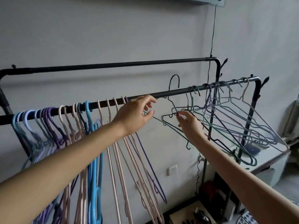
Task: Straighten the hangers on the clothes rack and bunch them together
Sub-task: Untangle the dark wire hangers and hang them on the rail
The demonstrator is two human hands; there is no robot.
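The light, springy green wire hanger (175, 75), hook lifted above the front rail (161, 94), snags easily, so the right hand (188, 122) pinches near its neck while the left hand (134, 115) curls round its shoulder wire, grip unclear.

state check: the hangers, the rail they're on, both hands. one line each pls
green hanger: off the rail, hook raised above it, tilted.
right hand: pinches the green hanger's wire.
left hand: fingers at the same hanger's wire; grip unclear.
left hangers: hooked on the front rail, bunched close.
right hangers: hooked on the same rail, spread apart, skewed and overlapping.
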